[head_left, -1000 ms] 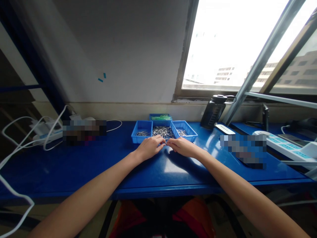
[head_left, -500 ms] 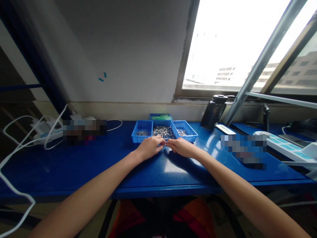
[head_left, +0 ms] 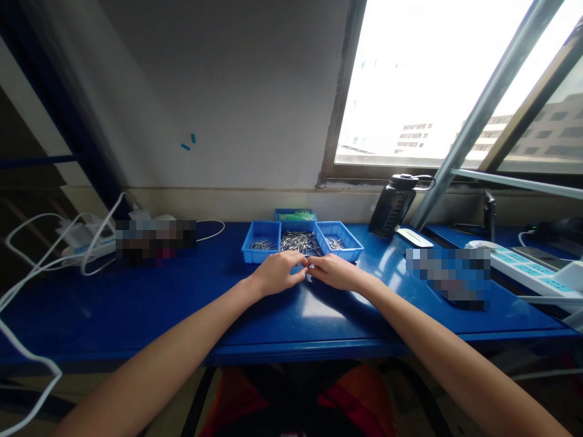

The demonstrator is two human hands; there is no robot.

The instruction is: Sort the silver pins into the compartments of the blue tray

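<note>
In the head view my left hand (head_left: 279, 273) and my right hand (head_left: 334, 271) meet fingertip to fingertip above the blue table, just in front of the bins. The left fingers are curled, with a gap behind the tips between thumb and forefinger. My right hand is pinched. Whatever lies between the fingertips is too small to make out. Right behind them, the middle bin holds a heap of slim silver metal pins (head_left: 298, 241). Fewer pins lie in the left blue bin (head_left: 261, 232) and the right blue bin (head_left: 348, 244).
A small blue bin (head_left: 283, 212) with a green bag (head_left: 298, 215) stands at the back. To the right are a black bottle (head_left: 392, 206), a white flat device (head_left: 414, 237) and a power strip (head_left: 519, 264). White cables (head_left: 40, 364) run at the left. Two table areas are pixelated.
The left thumb has moved away from its forefinger, so a gap shows between them. Both hands remain at nearly the same place; the bins have not moved.
</note>
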